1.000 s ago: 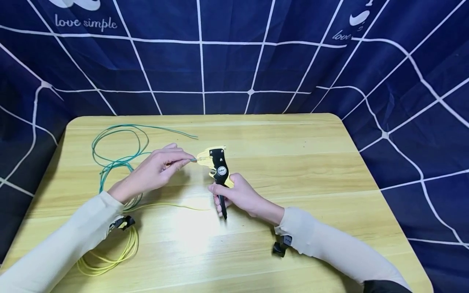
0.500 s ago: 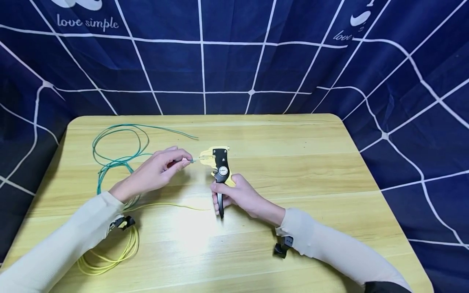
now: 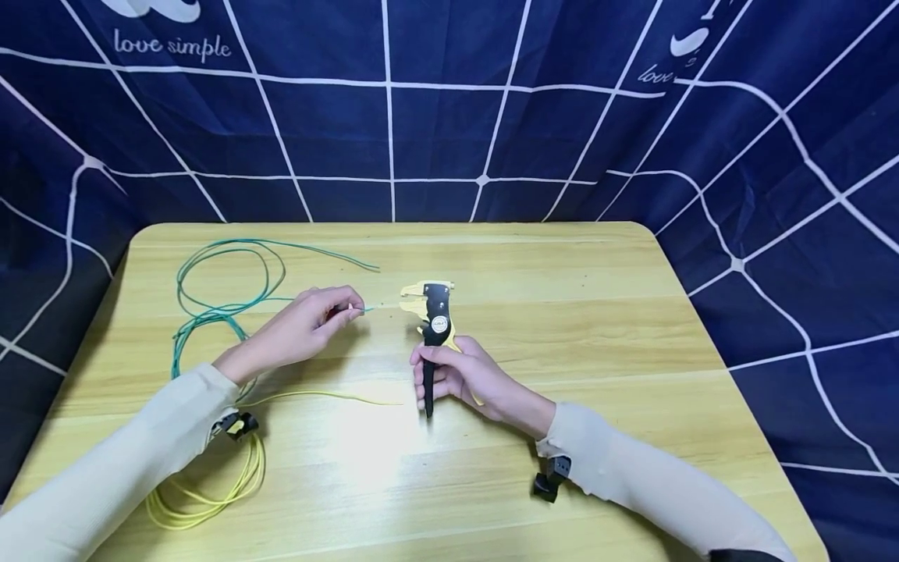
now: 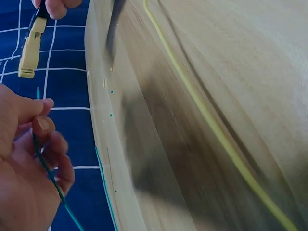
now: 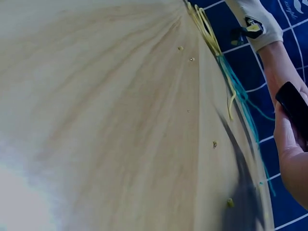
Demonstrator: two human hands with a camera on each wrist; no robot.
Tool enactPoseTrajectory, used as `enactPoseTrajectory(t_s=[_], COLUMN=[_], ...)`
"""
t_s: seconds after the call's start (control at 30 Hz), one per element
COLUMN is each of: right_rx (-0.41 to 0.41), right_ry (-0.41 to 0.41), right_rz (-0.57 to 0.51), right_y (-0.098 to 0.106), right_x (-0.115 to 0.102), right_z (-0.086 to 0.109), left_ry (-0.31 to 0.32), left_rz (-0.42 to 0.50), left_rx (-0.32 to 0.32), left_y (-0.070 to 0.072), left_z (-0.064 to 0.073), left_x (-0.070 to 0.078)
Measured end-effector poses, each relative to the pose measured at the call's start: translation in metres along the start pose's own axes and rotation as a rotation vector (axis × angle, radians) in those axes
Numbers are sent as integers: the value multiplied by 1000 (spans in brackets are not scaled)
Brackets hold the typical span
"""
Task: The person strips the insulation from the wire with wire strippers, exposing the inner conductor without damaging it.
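Observation:
My left hand [image 3: 312,320] pinches a green wire [image 4: 45,166] near its end between thumb and forefinger. The short tip beyond the fingertips looks bare in the left wrist view. To the right, my right hand [image 3: 481,378] holds a black and yellow wire stripper [image 3: 437,316] upright, fingers around its black handle. Its yellow jaws stand apart, facing the wire tip across a small gap. In the right wrist view only the black handle [image 5: 293,108] shows; the tool's head is out of that frame.
Loops of green wire [image 3: 223,313] lie at the table's left, one end stretching toward the middle. A yellow wire coil [image 3: 204,515] sits nearer, partly behind the left sleeve. Small green scraps [image 4: 111,115] and yellow scraps [image 5: 230,202] dot the wooden table [image 3: 597,375]. A blue checked curtain [image 3: 449,133] encloses it.
The stripper has moved right, off the wire end, and its jaws and handles have spread. The left hand has shifted slightly left, still pinching the green wire, whose tip now shows free.

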State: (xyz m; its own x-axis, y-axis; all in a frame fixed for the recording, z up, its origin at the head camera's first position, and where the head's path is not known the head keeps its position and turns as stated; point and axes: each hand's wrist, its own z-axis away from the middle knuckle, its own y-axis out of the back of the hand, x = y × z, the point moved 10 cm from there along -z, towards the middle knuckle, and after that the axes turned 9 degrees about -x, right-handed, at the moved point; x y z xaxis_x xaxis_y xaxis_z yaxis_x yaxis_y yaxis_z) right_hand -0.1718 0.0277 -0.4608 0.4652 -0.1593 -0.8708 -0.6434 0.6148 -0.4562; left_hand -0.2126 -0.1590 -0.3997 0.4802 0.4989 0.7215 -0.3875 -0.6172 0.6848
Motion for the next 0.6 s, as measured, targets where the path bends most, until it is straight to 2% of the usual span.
enactPoseTrajectory(t_s=[0.27, 0.4, 0.6], right_rx=[19, 34, 43], right_ry=[0, 17, 29], right_rz=[-31, -28, -28], right_y=[9, 13, 19], right_x=[10, 8, 4], right_z=[9, 14, 18], left_ry=[88, 61, 69], left_rz=[-8, -57, -123], left_rx=[-90, -103, -131], left_y=[-19, -24, -29], left_z=[-6, -6, -6], left_x=[-12, -12, -13])
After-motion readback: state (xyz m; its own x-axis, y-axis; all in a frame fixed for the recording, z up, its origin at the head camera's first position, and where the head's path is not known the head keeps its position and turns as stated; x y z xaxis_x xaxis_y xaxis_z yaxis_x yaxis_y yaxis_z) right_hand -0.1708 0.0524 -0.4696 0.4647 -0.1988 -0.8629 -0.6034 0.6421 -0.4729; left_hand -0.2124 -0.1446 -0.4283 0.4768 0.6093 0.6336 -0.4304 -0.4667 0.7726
